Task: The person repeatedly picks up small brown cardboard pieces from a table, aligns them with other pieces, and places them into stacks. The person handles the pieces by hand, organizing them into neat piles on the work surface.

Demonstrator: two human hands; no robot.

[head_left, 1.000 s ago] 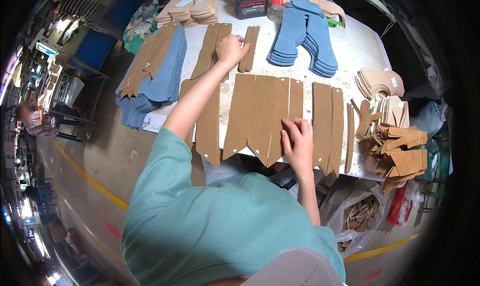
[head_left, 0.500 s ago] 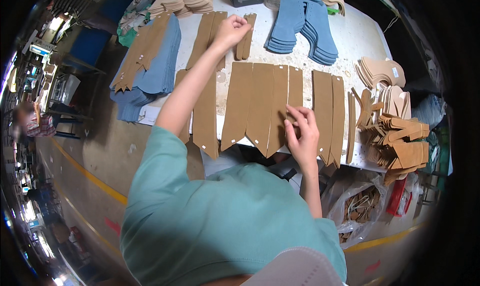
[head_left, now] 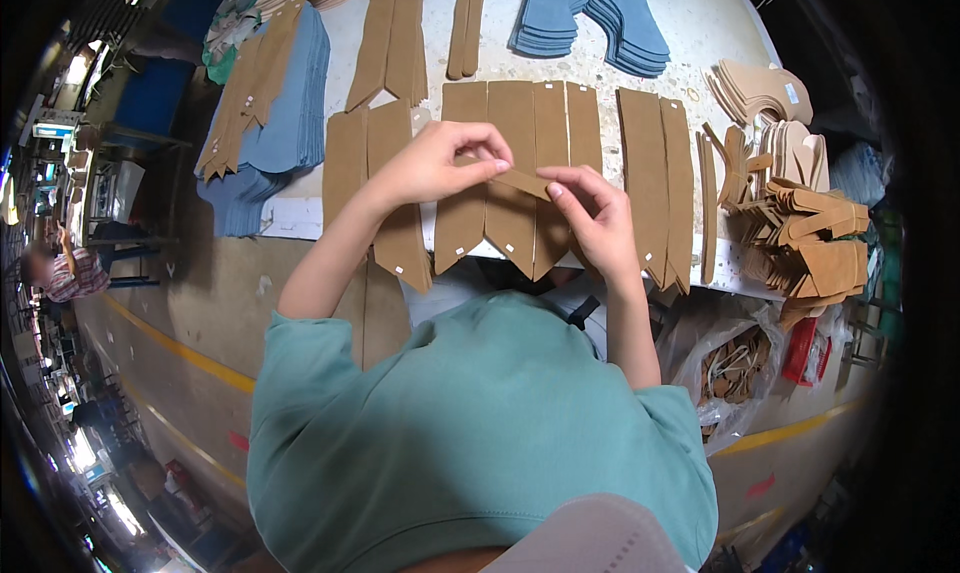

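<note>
A short, narrow brown leather strip (head_left: 524,182) is held in the air between my two hands. My left hand (head_left: 440,163) pinches its left end between thumb and fingers. My right hand (head_left: 597,216) is closed at the other end, thumb and fingertips on the strip. Under them lie broad brown leather pieces (head_left: 510,123) in a row, with pointed near ends and small white stickers. A pair of narrow brown strips (head_left: 465,33) with rounded ends lies farther back.
Blue leather stacks stand at the left (head_left: 290,103) and back right (head_left: 590,23) of the white table (head_left: 640,78). More brown panels (head_left: 652,173) and a pile of brown pieces (head_left: 815,233) lie at the right. Below hangs a clear plastic bag (head_left: 735,373) of scraps.
My left hand has come back from the far narrow strips to the middle, now with a strip in it. My right hand has risen to meet it, and the view has shifted.
</note>
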